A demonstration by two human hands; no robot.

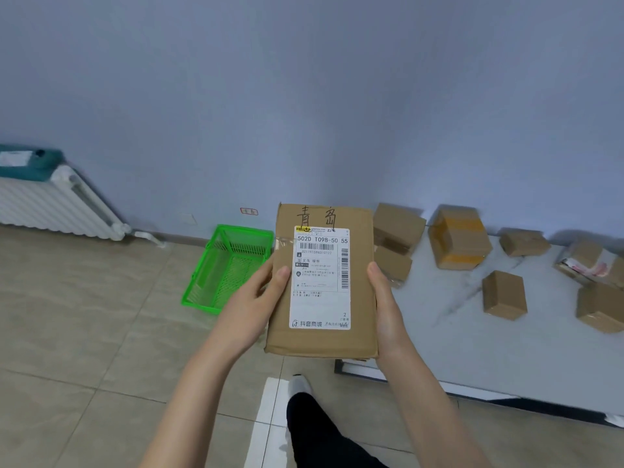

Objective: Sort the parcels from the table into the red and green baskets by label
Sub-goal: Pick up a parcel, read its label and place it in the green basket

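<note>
I hold a flat brown cardboard parcel [359,298] upright in front of me, its white shipping label and handwritten characters facing me. My left hand [251,305] grips its left edge, thumb on the label. My right hand [385,309] grips its right edge. The green basket [202,282] stands empty on the floor by the wall, just left of the parcel. Several more brown parcels lie on the grey table [489,359] at the right, among them one with yellow tape [459,236]. No red basket is in view.
A white radiator [50,204] with a teal item on top stands along the left wall. A small red-framed tag [249,211] is stuck on the wall above the green basket. My leg and foot [300,386] stand on the tiled floor below the parcel.
</note>
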